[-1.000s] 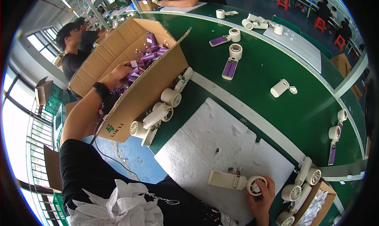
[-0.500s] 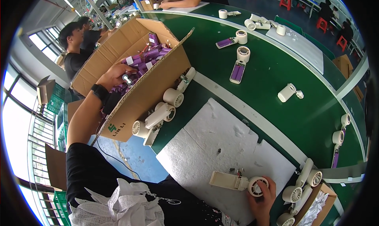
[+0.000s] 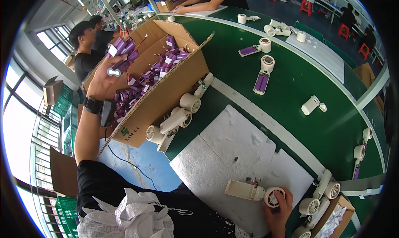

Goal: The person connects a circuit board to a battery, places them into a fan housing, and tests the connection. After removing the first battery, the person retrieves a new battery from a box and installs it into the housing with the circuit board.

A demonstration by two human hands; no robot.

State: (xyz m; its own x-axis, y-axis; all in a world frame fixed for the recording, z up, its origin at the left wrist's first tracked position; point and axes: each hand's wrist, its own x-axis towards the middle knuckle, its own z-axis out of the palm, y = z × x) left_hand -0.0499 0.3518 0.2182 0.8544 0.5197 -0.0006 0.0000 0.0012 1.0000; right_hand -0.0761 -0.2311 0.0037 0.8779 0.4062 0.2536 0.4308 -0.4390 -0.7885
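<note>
My left hand [image 3: 104,76], with a dark band on its wrist, is raised at the left side of a cardboard box [image 3: 168,98]. Its fingers are closed round a bunch of purple battery packs [image 3: 124,50] with thin wires sticking up. Many more purple packs [image 3: 164,65] lie heaped inside the box. At the lower right, my right hand [image 3: 279,211] grips the round head of a cream handheld fan housing [image 3: 245,190]. The housing lies on a white foam board [image 3: 228,142], its handle pointing left and small parts with wires showing at its neck.
Cream fan housings [image 3: 174,120] stand along the box's near side. Others [image 3: 309,205] lie by a small carton [image 3: 334,217] at the right. Fans with purple packs [image 3: 262,80] are spread over the green table [image 3: 224,63]. Co-workers [image 3: 85,42] sit beyond the box.
My left hand has risen out of the heap and moved up and left, now holding a bunch of purple battery packs. My right hand stays on the fan housing. The view has shifted slightly.
</note>
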